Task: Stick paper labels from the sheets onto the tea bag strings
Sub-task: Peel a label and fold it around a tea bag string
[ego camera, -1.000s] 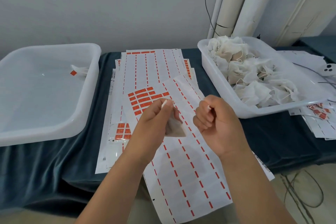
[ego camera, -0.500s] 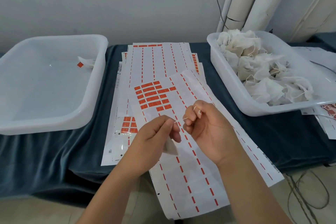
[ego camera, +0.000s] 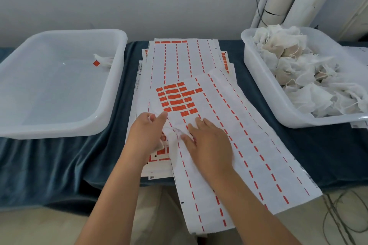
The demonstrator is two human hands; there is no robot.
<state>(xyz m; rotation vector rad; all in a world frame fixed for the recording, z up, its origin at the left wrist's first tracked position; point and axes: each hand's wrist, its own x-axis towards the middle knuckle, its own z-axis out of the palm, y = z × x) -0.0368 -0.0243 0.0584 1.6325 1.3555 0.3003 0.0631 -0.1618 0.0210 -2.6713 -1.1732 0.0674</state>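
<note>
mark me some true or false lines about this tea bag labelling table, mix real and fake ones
1. The left white plastic tub holds one white tea bag with an orange label. True.
2. The right white plastic tub is empty. False: it holds a pile of white tea bags.
3. Both hands reach into the right tub. False: the left hand and the right hand are over the top white label sheet.
4. A block of orange rectangular labels sits on that sheet beyond the hands. True.
5. The table is covered with a yellow cloth. False: it is a dark blue cloth.
</note>
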